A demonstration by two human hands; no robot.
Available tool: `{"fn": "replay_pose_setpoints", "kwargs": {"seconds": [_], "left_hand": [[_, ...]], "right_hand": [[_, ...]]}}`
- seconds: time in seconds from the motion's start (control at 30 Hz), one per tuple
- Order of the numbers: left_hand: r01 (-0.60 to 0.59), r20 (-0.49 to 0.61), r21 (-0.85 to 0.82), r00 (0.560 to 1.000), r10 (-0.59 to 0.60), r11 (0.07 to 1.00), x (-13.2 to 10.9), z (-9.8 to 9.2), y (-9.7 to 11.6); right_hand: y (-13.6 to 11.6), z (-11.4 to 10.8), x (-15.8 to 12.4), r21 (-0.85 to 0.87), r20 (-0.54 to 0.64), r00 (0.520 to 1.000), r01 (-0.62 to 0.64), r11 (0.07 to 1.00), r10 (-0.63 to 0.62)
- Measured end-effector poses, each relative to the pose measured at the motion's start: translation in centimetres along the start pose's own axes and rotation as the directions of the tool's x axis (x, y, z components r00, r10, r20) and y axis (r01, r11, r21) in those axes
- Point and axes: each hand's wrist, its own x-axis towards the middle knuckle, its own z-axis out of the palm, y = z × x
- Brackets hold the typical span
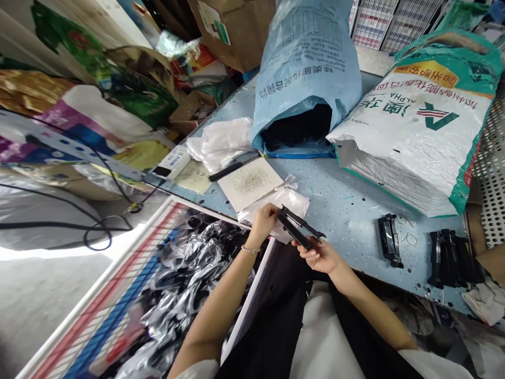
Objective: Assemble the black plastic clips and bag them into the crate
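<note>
And here's the black part (294,231), up in both hands on the near side of the blue sack (307,68): long, slim, two dark bars running lengthwise with a gap between them, the lower bar thicker and plain, small projections at the ends. The left hand (266,221) pinches one end, thumb against fingers; the right hand (321,255) grips the other, fingers curled beneath, palm partly showing.
</note>
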Motion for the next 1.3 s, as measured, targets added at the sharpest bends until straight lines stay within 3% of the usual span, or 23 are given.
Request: {"fn": "replay_pose_setpoints", "kwargs": {"seconds": [0.1, 0.2, 0.3, 0.43, 0.53, 0.67, 0.77, 0.83, 0.9, 0.97, 1.07, 1.13, 1.23, 1.3], "left_hand": [[-0.129, -0.073, 0.107, 0.988, 0.138, 0.986, -0.6, -0.8, 0.0], [-0.345, -0.026, 0.291, 0.93, 0.367, 0.893, -1.8, -1.3, 0.7], [-0.51, 0.081, 0.294, 0.856, 0.511, 0.808, -4.2, -0.7, 2.7], [-0.658, 0.205, 0.127, 0.75, 0.629, 0.742, -7.8, 0.4, 6.3], [-0.65, 0.215, 0.0, 0.742, 0.635, 0.76, -8.8, 0.4, 7.7], [-0.626, 0.086, -0.001, 0.777, 0.624, 0.78, -8.5, 0.8, 7.6], [-0.697, 0.068, 0.081, 0.717, 0.694, 0.713, -8.6, 1.9, 7.5], [-0.75, 0.11, 0.086, 0.662, 0.742, 0.656, -9.1, 2.5, 7.5], [-0.768, 0.124, 0.069, 0.64, 0.758, 0.637, -9.4, 2.6, 7.5], [-0.739, 0.073, 0.079, 0.674, 0.735, 0.67, -9.2, 2.3, 7.2], [-0.654, -0.076, 0.143, 0.741, 0.667, 0.743, -8.0, 1.6, 6.4], [-0.631, -0.134, 0.17, 0.746, 0.652, 0.757, -7.1, 1.5, 6.0], [-0.661, -0.17, 0.225, 0.697, 0.697, 0.716, -6.6, 2.1, 5.9], [-0.681, -0.199, 0.298, 0.64, 0.742, 0.668, -7.0, 2.7, 6.0]], "right_hand": [[0.7, 0.2, 2.0, 0.322, 0.056, 0.995, -0.1, 0.942, 0.086], [0.9, 0.0, 2.4, 0.433, 0.072, 0.993, -0.111, 0.895, 0.088], [0.9, 0.0, 2.2, 0.362, 0.064, 0.996, -0.075, 0.929, 0.056], [0.7, 0.2, 1.0, 0.119, -0.068, 0.988, 0.145, 0.982, -0.137], [0.7, 0.3, -0.7, 0.063, -0.073, 0.969, 0.242, 0.968, -0.238], [1.1, 0.5, -2.5, 0.178, 0.027, 0.956, 0.283, 0.942, -0.293], [1.3, 0.9, -2.7, 0.205, 0.048, 0.942, 0.315, 0.927, -0.331], [1.1, 1.1, -2.6, 0.11, -0.008, 0.93, 0.365, 0.924, -0.367], [0.7, 1.1, -3.0, 0.03, -0.053, 0.915, 0.401, 0.916, -0.399], [0.3, 1.0, -3.6, 0.032, -0.032, 0.924, 0.383, 0.923, -0.382], [0.3, 0.8, -4.5, 0.177, 0.123, 0.942, 0.288, 0.941, -0.312], [0.8, 1.1, -4.7, 0.277, 0.225, 0.93, 0.225, 0.934, -0.291], [1.8, 1.7, -4.2, 0.315, 0.291, 0.922, 0.16, 0.935, -0.256], [2.0, 1.9, -3.7, 0.277, 0.245, 0.931, 0.2, 0.94, -0.271]]}}
